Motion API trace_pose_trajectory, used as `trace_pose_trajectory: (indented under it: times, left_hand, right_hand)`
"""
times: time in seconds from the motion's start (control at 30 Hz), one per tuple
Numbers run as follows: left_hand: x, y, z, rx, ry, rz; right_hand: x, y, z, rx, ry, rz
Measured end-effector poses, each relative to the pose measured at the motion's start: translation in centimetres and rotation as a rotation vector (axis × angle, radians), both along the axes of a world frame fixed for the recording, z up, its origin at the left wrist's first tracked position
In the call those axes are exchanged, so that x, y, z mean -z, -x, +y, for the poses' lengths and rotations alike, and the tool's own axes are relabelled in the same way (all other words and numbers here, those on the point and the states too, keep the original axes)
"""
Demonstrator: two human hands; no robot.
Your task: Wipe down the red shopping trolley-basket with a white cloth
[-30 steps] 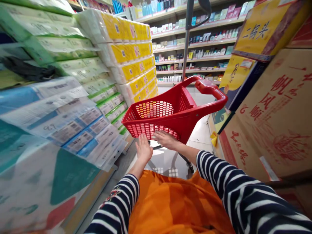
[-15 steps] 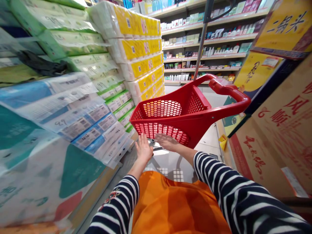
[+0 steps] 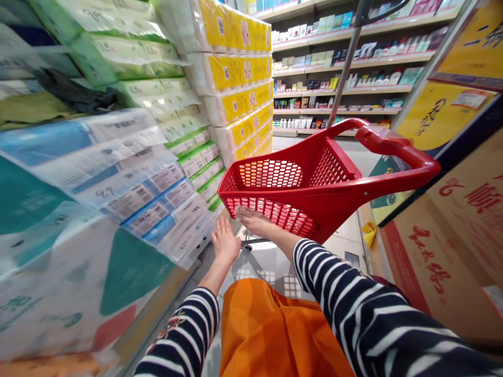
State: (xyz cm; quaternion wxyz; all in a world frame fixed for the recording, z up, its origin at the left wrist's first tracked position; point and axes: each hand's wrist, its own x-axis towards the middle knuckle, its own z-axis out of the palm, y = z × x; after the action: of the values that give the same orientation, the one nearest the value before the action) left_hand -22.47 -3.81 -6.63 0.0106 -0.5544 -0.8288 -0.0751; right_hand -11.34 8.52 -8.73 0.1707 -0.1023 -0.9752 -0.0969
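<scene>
A red plastic shopping cart (image 3: 338, 204) stands sideways in front of me, its handle towards the right. My right hand (image 3: 253, 221) is stretched out flat beside the cart's near mesh wall; whether it touches the wall I cannot tell. Lower and to the left, my left hand (image 3: 226, 242) is open with its fingers extended, apart from the cart and facing the stacked tissue packs (image 3: 149, 193). Neither hand holds anything. The part of the cart's wall behind my right hand is hidden.
Yellow-and-white tissue packs (image 3: 239, 68) and green ones (image 3: 200, 152) are piled on the left. Shelves of small bottles and boxes (image 3: 306, 78) line the back, with a metal pole (image 3: 346, 68) before them. Cardboard boxes (image 3: 436, 262) border the aisle floor (image 3: 341, 238) on the right.
The view has shifted, and the cart now appears further right. My right hand has moved left along the cart's mesh wall, closer to my left hand. Both hands stay open.
</scene>
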Motion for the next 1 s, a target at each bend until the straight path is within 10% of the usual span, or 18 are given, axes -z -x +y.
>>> trace_pose_trajectory:
  times: [0.43, 0.67, 1.0]
  left_hand:
    - [-0.1, 0.2, 0.5, -0.023, 0.034, 0.025]
    - [-0.3, -0.8, -0.4, 0.010, 0.041, 0.014]
    - [-1.1, -7.7, 1.4, 0.168, -0.023, -0.006]
  right_hand:
    - [-5.1, 4.7, 0.5, -0.017, -0.001, 0.159]
    - [1.7, -1.5, -1.4, 0.134, 0.125, -0.098]
    - [-4.7, -10.2, -0.9, 0.111, -0.010, 0.359]
